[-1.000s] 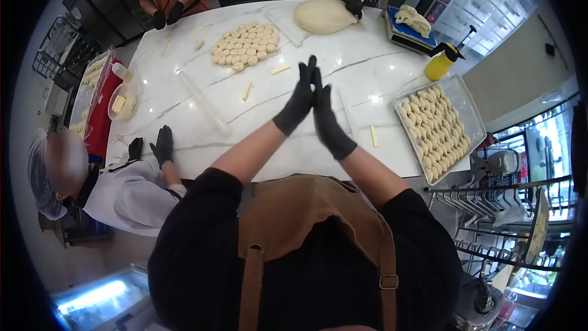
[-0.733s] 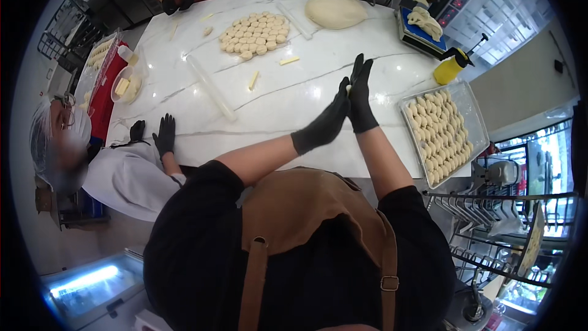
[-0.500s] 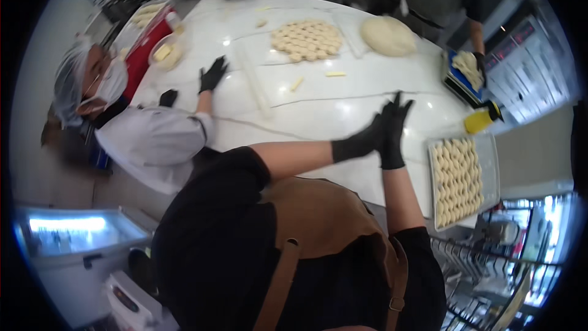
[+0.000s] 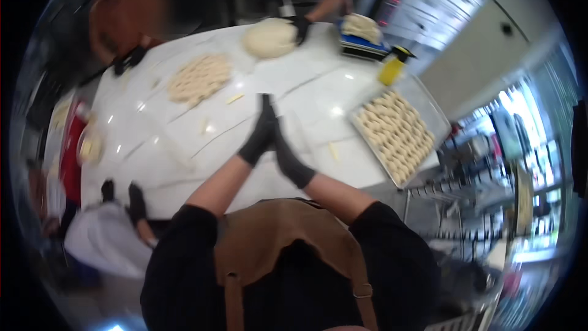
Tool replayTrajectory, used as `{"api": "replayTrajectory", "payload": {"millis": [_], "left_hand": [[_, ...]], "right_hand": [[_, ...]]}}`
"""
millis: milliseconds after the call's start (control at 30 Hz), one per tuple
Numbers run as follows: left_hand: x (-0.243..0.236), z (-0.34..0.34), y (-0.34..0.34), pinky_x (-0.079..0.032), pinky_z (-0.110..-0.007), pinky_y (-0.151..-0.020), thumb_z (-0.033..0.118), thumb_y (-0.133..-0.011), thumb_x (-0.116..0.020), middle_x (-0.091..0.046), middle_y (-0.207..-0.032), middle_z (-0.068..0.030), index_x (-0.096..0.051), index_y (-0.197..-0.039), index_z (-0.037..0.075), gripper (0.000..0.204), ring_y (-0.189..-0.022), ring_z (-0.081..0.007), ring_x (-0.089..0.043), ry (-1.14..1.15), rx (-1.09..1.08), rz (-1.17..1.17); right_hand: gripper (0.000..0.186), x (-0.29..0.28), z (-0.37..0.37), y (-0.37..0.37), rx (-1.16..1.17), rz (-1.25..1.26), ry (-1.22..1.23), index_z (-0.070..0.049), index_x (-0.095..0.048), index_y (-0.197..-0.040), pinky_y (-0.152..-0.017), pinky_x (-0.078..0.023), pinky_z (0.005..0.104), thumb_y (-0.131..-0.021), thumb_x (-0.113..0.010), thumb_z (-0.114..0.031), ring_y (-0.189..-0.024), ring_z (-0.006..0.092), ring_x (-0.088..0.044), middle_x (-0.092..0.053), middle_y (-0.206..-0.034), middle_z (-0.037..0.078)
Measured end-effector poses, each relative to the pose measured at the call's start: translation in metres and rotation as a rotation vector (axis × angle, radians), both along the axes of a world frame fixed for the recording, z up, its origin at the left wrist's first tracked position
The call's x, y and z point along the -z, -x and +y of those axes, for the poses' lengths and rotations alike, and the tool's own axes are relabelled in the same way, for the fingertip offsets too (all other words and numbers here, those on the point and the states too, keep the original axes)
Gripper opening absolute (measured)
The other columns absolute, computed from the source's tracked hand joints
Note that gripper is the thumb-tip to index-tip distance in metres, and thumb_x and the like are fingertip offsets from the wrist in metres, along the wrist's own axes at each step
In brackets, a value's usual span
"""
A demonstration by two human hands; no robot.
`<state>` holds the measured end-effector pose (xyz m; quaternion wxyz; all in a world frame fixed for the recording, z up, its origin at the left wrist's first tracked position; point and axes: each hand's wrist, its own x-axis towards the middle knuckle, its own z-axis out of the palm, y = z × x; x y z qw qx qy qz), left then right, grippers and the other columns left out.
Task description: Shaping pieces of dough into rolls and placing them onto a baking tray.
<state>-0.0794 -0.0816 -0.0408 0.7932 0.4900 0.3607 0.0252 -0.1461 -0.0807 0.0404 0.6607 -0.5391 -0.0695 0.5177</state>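
My left hand (image 4: 260,125) and my right hand (image 4: 285,147), both in dark gloves, are pressed palm to palm above the white marble table (image 4: 229,178), fingers straight and together; whatever may lie between them is hidden. Past my fingertips are a pale yellow strip (image 4: 234,98) and a cluster of cut dough pieces (image 4: 199,78), with a large dough mound (image 4: 268,38) behind. Another yellow strip (image 4: 333,151) lies to the right of my hands, beside a metal tray of shaped dough pieces (image 4: 395,135). The picture is blurred by motion.
Co-workers stand at the far edge (image 4: 128,12) and at the left (image 4: 104,233). At the right are a scale with dough (image 4: 360,30), a yellow spray bottle (image 4: 392,67) and metal racks (image 4: 441,208). A tub with yellow blocks (image 4: 90,147) sits at the left.
The view has swung, shifting the table leftward in the picture. My palms stay together, angled differently; a pale bit showed between them earlier. A far co-worker's gloved hand has moved onto the large dough mound.
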Motion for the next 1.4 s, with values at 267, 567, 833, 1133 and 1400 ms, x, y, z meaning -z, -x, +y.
{"api": "replayTrajectory", "payload": {"millis": [267, 567, 833, 1133, 1400], "left_hand": [[-0.114, 0.043, 0.232, -0.030, -0.031, -0.118, 0.069, -0.110, -0.019, -0.035, -0.169, -0.0093, -0.032, -0.164, 0.007, 0.083, -0.149, -0.0226, -0.041, 0.050, -0.795, 0.144], [-0.085, 0.007, 0.270, -0.028, -0.038, -0.123, 0.067, -0.110, -0.026, -0.040, -0.166, -0.0099, -0.031, -0.166, 0.014, 0.078, -0.149, -0.0254, -0.040, 0.105, -0.580, 0.072], [-0.121, -0.031, 0.260, -0.028, -0.037, -0.119, 0.067, -0.110, -0.016, -0.044, -0.162, -0.0134, -0.036, -0.162, 0.006, 0.082, -0.146, -0.0251, -0.042, 0.438, -0.785, 0.114], [-0.127, -0.043, 0.257, -0.044, -0.040, -0.106, 0.073, -0.105, -0.036, -0.066, -0.138, -0.0111, -0.058, -0.149, 0.020, 0.073, -0.126, -0.0229, -0.060, 0.327, -0.861, 0.123], [-0.129, -0.016, 0.293, -0.043, -0.031, -0.093, 0.064, -0.108, -0.041, -0.069, -0.113, -0.0032, -0.064, -0.116, 0.016, 0.054, -0.114, -0.0194, -0.062, 0.443, -0.939, -0.082]], "right_hand": [[0.069, 0.037, 0.048, 0.114, -0.802, -0.439, -0.038, 0.004, -0.016, -0.164, -0.129, -0.016, 0.0542, -0.110, -0.042, -0.030, -0.160, 0.0407, -0.018, -0.018, -0.168, 0.033], [0.083, 0.099, 0.022, 0.142, -0.543, -0.449, 0.042, 0.006, -0.027, -0.158, -0.125, -0.024, 0.0590, -0.104, -0.052, -0.052, -0.159, 0.0449, -0.015, -0.024, -0.163, 0.039], [0.080, 0.104, -0.025, 0.169, -0.674, -0.476, 0.184, -0.002, -0.029, -0.161, -0.124, -0.019, 0.0623, -0.105, -0.046, -0.056, -0.157, 0.0447, -0.020, -0.025, -0.167, 0.031], [0.068, 0.098, -0.044, 0.201, -0.452, -0.722, 0.237, -0.002, -0.040, -0.154, -0.120, -0.030, 0.0569, -0.104, -0.050, -0.047, -0.147, 0.0503, -0.035, -0.038, -0.159, 0.031], [0.064, 0.119, -0.031, 0.238, -0.384, -0.755, 0.193, -0.005, -0.053, -0.143, -0.117, -0.035, 0.0559, -0.105, -0.040, -0.055, -0.137, 0.0448, -0.050, -0.059, -0.141, 0.025]]}}
